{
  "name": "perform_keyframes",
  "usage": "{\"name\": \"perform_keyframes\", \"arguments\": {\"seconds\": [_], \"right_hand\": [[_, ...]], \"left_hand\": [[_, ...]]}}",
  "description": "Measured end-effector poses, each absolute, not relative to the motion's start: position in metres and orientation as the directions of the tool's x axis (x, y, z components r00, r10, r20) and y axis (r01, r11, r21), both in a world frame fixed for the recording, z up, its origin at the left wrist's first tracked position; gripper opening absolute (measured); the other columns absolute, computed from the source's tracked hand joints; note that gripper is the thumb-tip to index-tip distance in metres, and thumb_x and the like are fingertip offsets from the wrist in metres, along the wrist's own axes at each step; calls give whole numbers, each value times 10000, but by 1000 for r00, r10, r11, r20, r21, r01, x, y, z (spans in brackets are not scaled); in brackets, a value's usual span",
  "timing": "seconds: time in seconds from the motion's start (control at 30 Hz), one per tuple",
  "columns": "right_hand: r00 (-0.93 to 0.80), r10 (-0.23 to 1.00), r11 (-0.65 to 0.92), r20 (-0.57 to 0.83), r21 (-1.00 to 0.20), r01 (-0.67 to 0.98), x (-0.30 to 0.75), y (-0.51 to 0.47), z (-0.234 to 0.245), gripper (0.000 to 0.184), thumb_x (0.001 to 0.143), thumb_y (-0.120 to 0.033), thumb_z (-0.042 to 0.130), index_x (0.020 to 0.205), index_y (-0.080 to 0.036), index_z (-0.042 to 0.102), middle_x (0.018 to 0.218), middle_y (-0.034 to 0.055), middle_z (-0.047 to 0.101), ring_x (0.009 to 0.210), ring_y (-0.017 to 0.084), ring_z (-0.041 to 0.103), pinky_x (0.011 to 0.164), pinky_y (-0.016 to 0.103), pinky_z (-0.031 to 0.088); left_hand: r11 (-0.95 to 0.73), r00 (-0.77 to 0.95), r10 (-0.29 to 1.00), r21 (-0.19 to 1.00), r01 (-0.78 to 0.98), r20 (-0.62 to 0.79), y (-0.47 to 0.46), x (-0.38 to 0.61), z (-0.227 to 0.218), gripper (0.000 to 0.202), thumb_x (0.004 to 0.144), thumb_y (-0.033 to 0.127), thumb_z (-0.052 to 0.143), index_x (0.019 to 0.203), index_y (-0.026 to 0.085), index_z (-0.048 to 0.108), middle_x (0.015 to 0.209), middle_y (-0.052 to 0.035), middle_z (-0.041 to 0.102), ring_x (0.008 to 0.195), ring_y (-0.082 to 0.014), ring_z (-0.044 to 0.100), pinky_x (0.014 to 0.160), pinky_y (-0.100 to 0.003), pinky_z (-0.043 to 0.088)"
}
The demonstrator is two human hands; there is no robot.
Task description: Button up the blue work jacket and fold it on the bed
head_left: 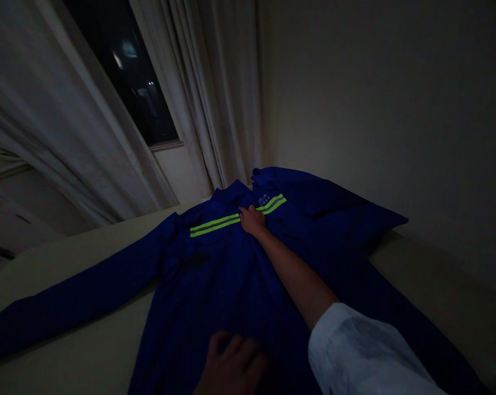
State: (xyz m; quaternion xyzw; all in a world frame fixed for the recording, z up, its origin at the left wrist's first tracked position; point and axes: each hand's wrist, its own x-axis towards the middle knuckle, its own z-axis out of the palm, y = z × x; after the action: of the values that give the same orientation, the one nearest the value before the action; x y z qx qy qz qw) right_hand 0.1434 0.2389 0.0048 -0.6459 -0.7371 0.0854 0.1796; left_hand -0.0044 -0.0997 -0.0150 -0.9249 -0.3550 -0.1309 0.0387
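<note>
A dark blue work jacket (231, 280) lies spread out, front up, with yellow-green reflective strips (215, 225) across its chest. White lettering (264, 198) sits above the strip at the right. My right hand (252, 220) reaches up to the middle of the chest, between the two strips. Its fingers are closed at the jacket's front edge near the collar (233, 192). Lower down, my left hand (233, 365) is over the lower front of the jacket. Its fingers look bent but are dark and blurred, and I cannot tell whether they touch the cloth.
The jacket rests on a pale bed-like surface (87, 340). One sleeve (87, 296) stretches to the left; the other side reaches toward the wall (375, 109) at the right. Long curtains (206, 82) hang beside a dark window (136, 82). The room is dim.
</note>
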Motion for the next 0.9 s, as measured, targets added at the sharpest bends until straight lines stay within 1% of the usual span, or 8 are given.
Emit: {"name": "perform_keyframes", "arguments": {"seconds": [0.03, 0.07, 0.17, 0.23, 0.33, 0.43, 0.63, 0.9], "right_hand": [[-107, 982, 157, 155, -360, 919, 144, 240, 4, 411, 1081, -390, 474, 1463, -320, 611, 1330, 125, 619, 1109, 269, 689, 937, 376, 504], [-113, 981, 163, 156, -364, 917, 145, 242, 3, 398, 1081, -395, 474, 1438, -320, 634, 1326, 117, 623, 1108, 260, 690, 937, 367, 504], [-129, 978, 183, 163, -383, 905, 150, 245, 3, 339, 1067, -411, 516, 1347, -333, 691, 1293, 67, 646, 1112, 221, 686, 915, 317, 511], [-129, 976, 193, 177, -417, 888, 153, 245, 3, 288, 1034, -432, 589, 1255, -320, 734, 1254, 46, 661, 1106, 202, 682, 895, 289, 515], [-117, 972, 201, 205, -455, 867, 154, 245, 2, 242, 993, -438, 666, 1153, -287, 767, 1206, 43, 676, 1088, 192, 678, 890, 276, 517], [-109, 967, 201, 229, -432, 879, 152, 245, 0, 221, 1012, -404, 643, 1138, -271, 767, 1214, 55, 677, 1079, 196, 678, 895, 286, 522], [-165, 959, 245, 230, -380, 892, 148, 243, 2, 316, 1036, -380, 593, 1325, -299, 694, 1291, 73, 634, 1139, 218, 658, 936, 321, 523], [-152, 958, 234, 243, -356, 905, 145, 242, 2, 234, 1045, -367, 577, 1223, -272, 695, 1267, 74, 624, 1110, 218, 658, 909, 321, 527]], "left_hand": [[-693, 667, 717, 107, 713, 201, -75, -3, 7, 289, 1023, 529, 552, 1254, 404, 673, 1189, 25, 772, 993, -216, 704, 935, -458, 518], [-610, 590, 792, 152, 778, 157, -47, -1, 26, 300, 1055, 449, 496, 1307, 378, 642, 1275, 2, 740, 1100, -226, 685, 1014, -480, 489], [-406, 385, 907, 111, 907, 172, 44, 6, 56, 363, 1048, 268, 445, 1369, 263, 613, 1480, -79, 633, 1300, -281, 610, 1071, -519, 461], [-318, 300, 934, 69, 946, 197, 94, 9, 50, 432, 1049, 275, 428, 1453, 208, 566, 1596, -110, 535, 1413, -306, 535, 1132, -529, 431], [-254, 235, 949, 68, 965, 211, 139, 7, 25, 507, 1071, 349, 387, 1545, 205, 495, 1670, -91, 444, 1531, -284, 412, 1245, -513, 325], [-249, 232, 959, 94, 964, 161, 151, 2, 3, 568, 1079, 443, 352, 1596, 226, 444, 1693, -69, 404, 1573, -275, 347, 1279, -510, 275], [-242, 227, 964, 103, 965, 138, 150, -2, 0, 595, 1067, 493, 344, 1607, 262, 437, 1704, -53, 386, 1572, -290, 349, 1272, -522, 293], [-227, 208, 969, 136, 964, 136, 151, 0, 3, 603, 1053, 497, 376, 1589, 236, 462, 1693, -62, 409, 1546, -304, 383, 1268, -529, 296]]}}
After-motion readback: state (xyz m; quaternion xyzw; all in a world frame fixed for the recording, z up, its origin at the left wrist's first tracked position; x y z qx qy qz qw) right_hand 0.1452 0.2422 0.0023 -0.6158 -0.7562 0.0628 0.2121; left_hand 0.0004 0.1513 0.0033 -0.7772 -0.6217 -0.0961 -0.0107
